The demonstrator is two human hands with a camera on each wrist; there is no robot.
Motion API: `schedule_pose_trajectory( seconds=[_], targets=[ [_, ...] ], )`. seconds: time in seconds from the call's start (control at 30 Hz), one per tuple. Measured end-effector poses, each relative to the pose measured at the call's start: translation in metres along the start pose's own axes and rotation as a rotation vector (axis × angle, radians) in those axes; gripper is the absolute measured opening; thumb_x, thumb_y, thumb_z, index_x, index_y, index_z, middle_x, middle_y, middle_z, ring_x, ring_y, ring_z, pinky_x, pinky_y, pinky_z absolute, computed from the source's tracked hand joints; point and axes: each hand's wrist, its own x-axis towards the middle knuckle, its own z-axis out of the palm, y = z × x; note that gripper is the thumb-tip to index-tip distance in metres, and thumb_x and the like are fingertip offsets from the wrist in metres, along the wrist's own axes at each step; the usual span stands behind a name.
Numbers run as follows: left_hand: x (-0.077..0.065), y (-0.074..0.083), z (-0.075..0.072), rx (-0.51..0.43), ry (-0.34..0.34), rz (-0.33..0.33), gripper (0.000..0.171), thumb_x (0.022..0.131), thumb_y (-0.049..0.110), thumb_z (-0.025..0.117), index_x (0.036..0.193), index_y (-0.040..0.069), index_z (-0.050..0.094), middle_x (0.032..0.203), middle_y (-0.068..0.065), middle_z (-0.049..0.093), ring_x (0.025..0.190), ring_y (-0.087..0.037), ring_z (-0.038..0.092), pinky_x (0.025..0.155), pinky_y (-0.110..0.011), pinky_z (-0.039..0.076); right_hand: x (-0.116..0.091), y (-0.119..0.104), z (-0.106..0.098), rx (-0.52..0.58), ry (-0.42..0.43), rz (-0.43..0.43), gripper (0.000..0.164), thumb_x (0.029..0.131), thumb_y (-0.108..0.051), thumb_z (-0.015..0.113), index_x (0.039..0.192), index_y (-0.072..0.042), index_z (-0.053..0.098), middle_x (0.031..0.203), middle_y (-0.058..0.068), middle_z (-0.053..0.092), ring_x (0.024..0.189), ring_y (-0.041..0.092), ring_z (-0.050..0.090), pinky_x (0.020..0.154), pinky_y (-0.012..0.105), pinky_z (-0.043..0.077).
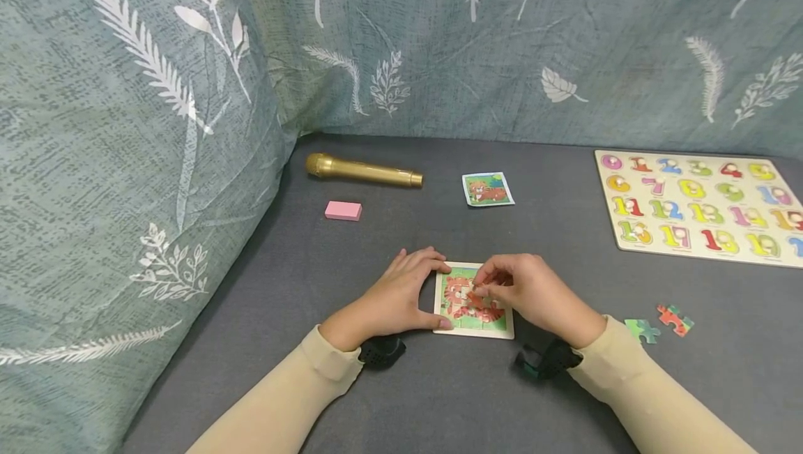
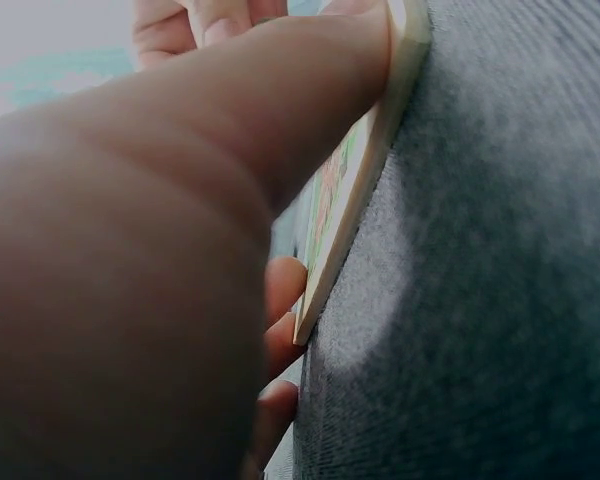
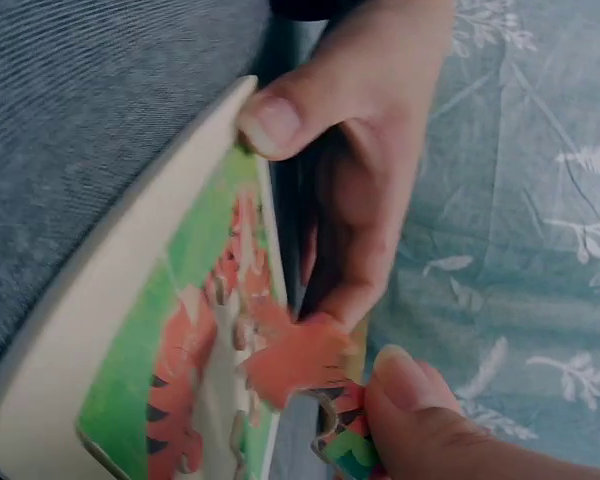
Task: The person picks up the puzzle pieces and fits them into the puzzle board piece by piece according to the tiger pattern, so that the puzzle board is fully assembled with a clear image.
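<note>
A small wooden jigsaw board with a tiger picture lies flat on the dark table. My left hand grips it along its left side, thumb on the near left corner and index finger at the far left corner. Over the right part of the board, my right hand pinches an orange jigsaw piece with black stripes and a bit of green. In the right wrist view the piece is tilted above a bare gap in the picture. Other pieces sit inside the frame, partly hidden by the right fingers.
Two loose jigsaw pieces, one green and one orange, lie to the right. Farther back are a gold microphone, a pink block, a tiger picture card and a number puzzle board. A leaf-patterned cloth hangs behind.
</note>
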Motion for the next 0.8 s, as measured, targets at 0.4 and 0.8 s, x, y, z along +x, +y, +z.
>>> schedule_pose_trajectory(
  seconds=[0.4,0.8],
  targets=[
    [0.000,0.001,-0.001,0.004,-0.003,-0.001,0.079,0.083,0.041,0.091,0.145,0.007,0.053,0.157,-0.010,0.043,0.156,-0.029,0.025,0.126,-0.060,0.009,0.001,0.002,0.016,-0.138,0.095,-0.110,0.019,0.085,0.001,0.085,0.100,-0.010,0.082,0.094,-0.004,0.065,0.077,0.007,0.062,0.065,0.026,0.054],
    [0.000,0.001,0.000,0.002,0.015,0.016,0.078,0.083,0.039,0.092,0.143,0.006,0.054,0.155,-0.011,0.045,0.156,-0.030,0.027,0.125,-0.062,0.012,-0.003,-0.003,0.016,-0.536,0.042,-0.333,0.020,0.075,0.000,0.092,0.087,-0.013,0.082,0.093,-0.006,0.074,0.088,0.016,0.064,0.076,0.032,0.057]
  ],
)
